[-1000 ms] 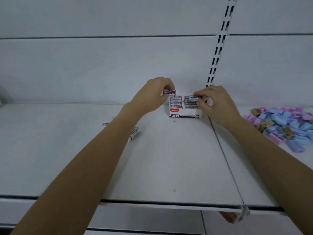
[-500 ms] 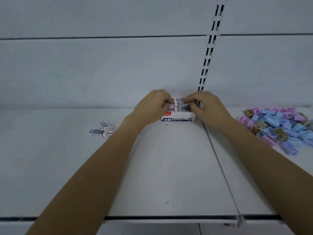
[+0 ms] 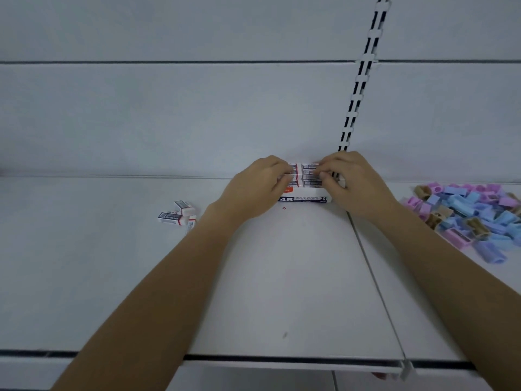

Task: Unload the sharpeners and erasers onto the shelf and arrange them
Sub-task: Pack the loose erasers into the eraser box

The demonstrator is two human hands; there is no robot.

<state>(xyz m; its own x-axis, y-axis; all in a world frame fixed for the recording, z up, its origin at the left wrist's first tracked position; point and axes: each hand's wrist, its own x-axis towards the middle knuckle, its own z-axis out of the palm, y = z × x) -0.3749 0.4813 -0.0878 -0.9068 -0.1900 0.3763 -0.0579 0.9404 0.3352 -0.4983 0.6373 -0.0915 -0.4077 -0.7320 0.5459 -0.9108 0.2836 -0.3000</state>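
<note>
At the back of the white metal shelf [image 3: 282, 277], the left hand [image 3: 253, 190] and right hand [image 3: 358, 184] each clamp their grip on small wrapped erasers [image 3: 310, 166] inside the white cardboard box [image 3: 307, 198]; pastel plastic sharpeners [image 3: 473, 213] lie heaped well right.

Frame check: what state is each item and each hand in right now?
eraser box: open, on the shelf, erasers inside.
boxed erasers: packed in rows.
loose erasers: lying out, left of the box.
sharpeners: loose heap, right.
left hand: fingers curled on boxed erasers, grip unclear.
right hand: pinches boxed erasers.
</note>
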